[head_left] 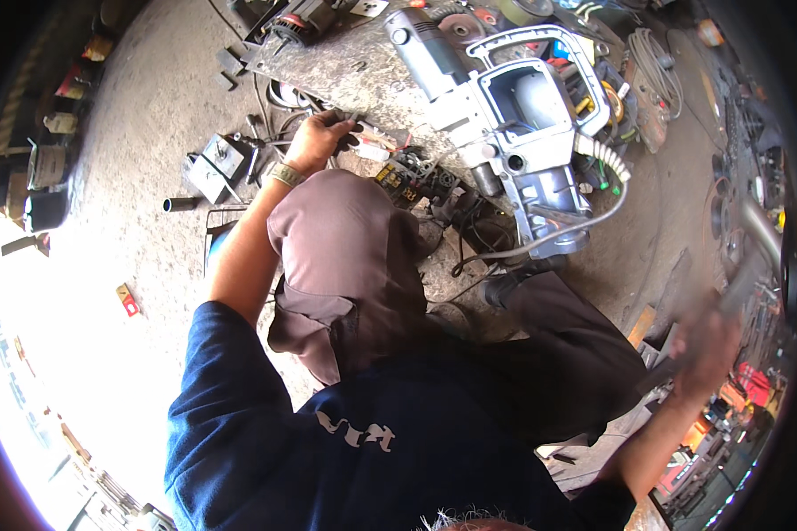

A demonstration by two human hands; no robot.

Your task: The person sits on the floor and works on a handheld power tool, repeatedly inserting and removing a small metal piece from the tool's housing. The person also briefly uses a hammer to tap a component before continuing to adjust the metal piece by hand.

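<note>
Left hand (317, 140) closed on small part at slab (345, 71) edge beside power tool (505, 115). Right hand (704, 341) blurred, finger state cannot be told. Part best kept steadied against slab; cable (540, 243) kept clear.

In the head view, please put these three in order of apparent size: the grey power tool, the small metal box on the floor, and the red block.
1. Grey power tool, far the largest.
2. Metal box.
3. Red block, smallest.

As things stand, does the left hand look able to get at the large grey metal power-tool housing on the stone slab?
Probably yes. The left hand already rests at the stone slab's edge, and bare slab lies between it and the grey housing. The blurred right hand is far off.
</note>
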